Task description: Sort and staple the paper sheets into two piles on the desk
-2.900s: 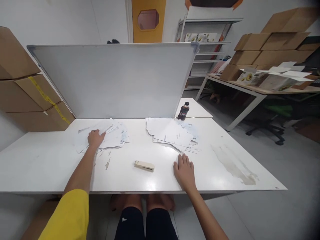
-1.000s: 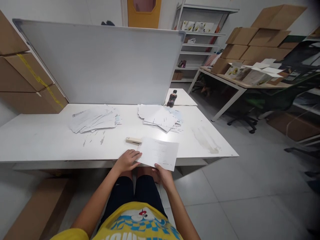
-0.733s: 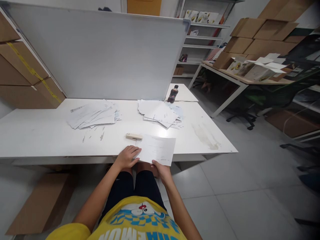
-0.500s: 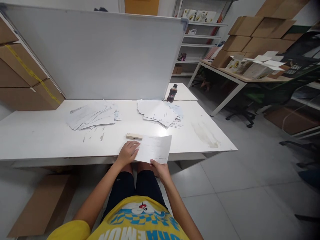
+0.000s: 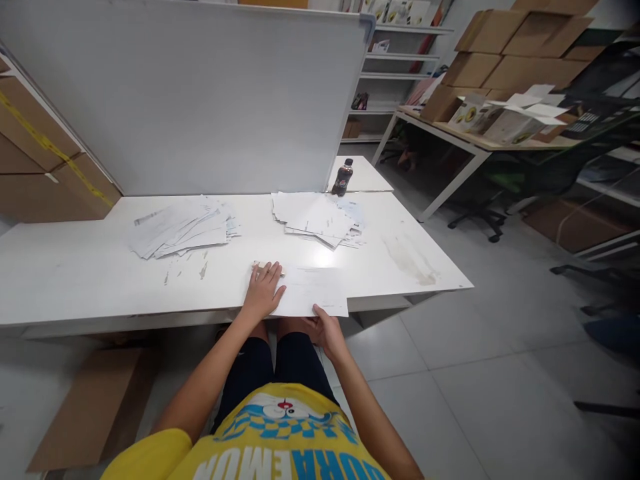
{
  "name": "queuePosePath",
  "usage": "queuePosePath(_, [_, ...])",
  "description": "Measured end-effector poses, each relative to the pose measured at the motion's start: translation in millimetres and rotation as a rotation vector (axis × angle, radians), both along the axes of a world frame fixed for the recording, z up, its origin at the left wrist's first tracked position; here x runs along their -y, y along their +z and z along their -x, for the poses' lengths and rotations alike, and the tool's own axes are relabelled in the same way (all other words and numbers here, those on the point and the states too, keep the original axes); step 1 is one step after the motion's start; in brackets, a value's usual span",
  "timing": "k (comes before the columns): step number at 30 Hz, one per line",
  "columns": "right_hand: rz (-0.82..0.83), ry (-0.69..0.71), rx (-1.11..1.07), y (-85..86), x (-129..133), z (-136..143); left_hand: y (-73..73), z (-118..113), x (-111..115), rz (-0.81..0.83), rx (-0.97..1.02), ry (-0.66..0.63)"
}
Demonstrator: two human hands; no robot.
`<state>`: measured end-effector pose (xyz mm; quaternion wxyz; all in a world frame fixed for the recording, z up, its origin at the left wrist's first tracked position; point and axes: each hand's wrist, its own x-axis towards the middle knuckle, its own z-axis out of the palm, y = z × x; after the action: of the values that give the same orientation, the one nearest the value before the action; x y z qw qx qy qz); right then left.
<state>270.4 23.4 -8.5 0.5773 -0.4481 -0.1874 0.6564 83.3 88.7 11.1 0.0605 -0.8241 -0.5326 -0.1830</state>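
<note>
A white printed sheet of paper (image 5: 313, 288) lies at the table's front edge. Its near right part is pinched by my right hand (image 5: 327, 330), thumb on top and fingers underneath. My left hand (image 5: 263, 291) rests with fingers stretched out over a short beige bar-shaped piece (image 5: 257, 265) and against the sheet's left side. Fingers cover most of that piece, so its kind cannot be made out. Beyond the hands, one loose paper stack (image 5: 183, 230) lies to the left and another paper stack (image 5: 317, 217) to the right.
A whiteboard (image 5: 225, 100) stands along the back of the white table (image 5: 100, 280). Behind the right stack is a dark soda bottle (image 5: 343, 178). Cardboard boxes (image 5: 60, 187) sit at the left. Farther right are another table (image 5: 450, 137) with boxes and an office chair (image 5: 493, 213).
My left hand has moved forward, its fingers now over the beige piece. The right hand and the sheet have shifted slightly right, and the sheet lies flatter. The view has tilted down a little.
</note>
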Motion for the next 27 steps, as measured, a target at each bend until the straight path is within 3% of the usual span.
queuePosePath(7, [0.000,-0.097,0.218,1.0,-17,-12,3.3,7,-7,-0.072,0.077,-0.007])
queuePosePath(10, [-0.082,-0.235,0.320,10.2,-41,-35,-3.7,12,-17,-0.117,0.181,0.115])
queuePosePath(12, [-0.161,-0.316,0.291,20.1,-67,-51,-9.5,14,-23,-0.110,0.243,0.205])
queuePosePath(15, [-0.186,-0.301,0.161,35.8,-122,-65,-14.9,13,-25,-0.048,0.284,0.249])
queuePosePath(18, [-0.147,-0.243,0.097,47.0,-180,-60,-14.5,11,-19,-0.015,0.280,0.264])
queuePosePath(21, [-0.132,-0.141,0.109,45.5,-214,-47,-10.8,9,-12,-0.005,0.263,0.257])
queuePosePath(24, [-0.115,-0.129,0.128,27.1,-210,-43,-7.3,9,-8,0.005,0.271,0.266])
queuePosePath(27, [-0.149,-0.258,0.150,3.3,-179,-50,-8.1,6,-5,0.038,0.293,0.274])
